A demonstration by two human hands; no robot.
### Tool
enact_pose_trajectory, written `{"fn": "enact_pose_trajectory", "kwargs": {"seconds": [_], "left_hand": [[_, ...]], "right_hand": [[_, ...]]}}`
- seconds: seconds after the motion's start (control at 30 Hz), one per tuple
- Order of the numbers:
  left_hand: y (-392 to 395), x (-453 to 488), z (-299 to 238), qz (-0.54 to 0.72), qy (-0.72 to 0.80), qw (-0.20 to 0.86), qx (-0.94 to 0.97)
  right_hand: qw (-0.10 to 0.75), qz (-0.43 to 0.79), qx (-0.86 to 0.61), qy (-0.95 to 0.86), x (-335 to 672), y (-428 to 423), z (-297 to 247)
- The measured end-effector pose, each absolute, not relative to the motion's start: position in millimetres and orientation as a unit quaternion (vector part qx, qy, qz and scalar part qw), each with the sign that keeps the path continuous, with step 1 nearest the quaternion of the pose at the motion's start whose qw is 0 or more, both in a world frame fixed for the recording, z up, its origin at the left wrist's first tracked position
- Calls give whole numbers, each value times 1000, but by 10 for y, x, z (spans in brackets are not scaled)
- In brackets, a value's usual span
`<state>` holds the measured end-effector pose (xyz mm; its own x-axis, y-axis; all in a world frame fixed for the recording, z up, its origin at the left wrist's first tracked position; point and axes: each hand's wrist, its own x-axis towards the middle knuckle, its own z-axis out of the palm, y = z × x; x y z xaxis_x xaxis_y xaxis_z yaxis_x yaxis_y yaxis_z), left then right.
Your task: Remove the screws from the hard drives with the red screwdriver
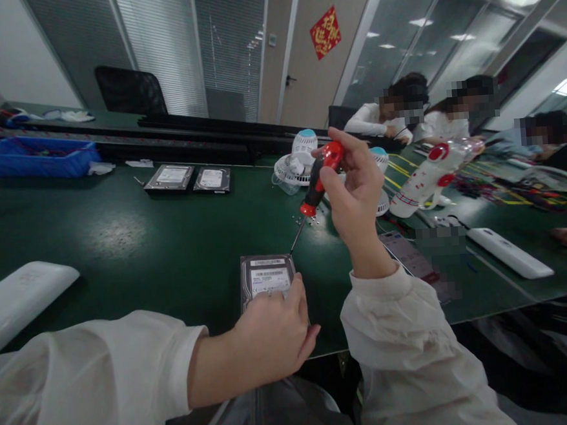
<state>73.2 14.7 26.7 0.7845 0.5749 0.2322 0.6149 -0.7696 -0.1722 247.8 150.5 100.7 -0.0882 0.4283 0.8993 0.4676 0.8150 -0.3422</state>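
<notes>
My right hand (356, 191) is closed around the red and black handle of a screwdriver (320, 171). The thin shaft slants down to the upper right corner of a hard drive (270, 278) near the table's front edge. My left hand (275, 329) lies across the lower part of this drive and grips it, with a fingertip by its right edge. Much of the drive is hidden beneath that hand. Several small screws (313, 221) are scattered on the green table (168, 227) beyond the drive. Whether the screwdriver tip sits in a screw, I cannot make out.
Two more hard drives (170, 177) lie farther back, left of small white fans (305, 147). A blue bin (37, 158) stands at the far left. White casings (25, 302) lie on both sides. A white bottle (420, 180) and co-workers (383, 115) are at the right.
</notes>
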Motion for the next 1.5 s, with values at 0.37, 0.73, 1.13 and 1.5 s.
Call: {"fn": "enact_pose_trajectory", "kwargs": {"seconds": [0.37, 0.73, 1.13, 1.5], "left_hand": [[147, 731, 287, -83, -320, 104, -938], [159, 739, 274, -89, -319, 111, -937], [156, 737, 262, -92, -318, 117, -936], [153, 740, 268, -97, -318, 122, -935]], "right_hand": [[618, -73, -300, -723, 2443, 1502, 1014], [617, -36, -282, -734, 2441, 1500, 1001], [626, -1, -251, -739, 2409, 1454, 1037], [624, 17, -233, -745, 2406, 1482, 1012]]}}
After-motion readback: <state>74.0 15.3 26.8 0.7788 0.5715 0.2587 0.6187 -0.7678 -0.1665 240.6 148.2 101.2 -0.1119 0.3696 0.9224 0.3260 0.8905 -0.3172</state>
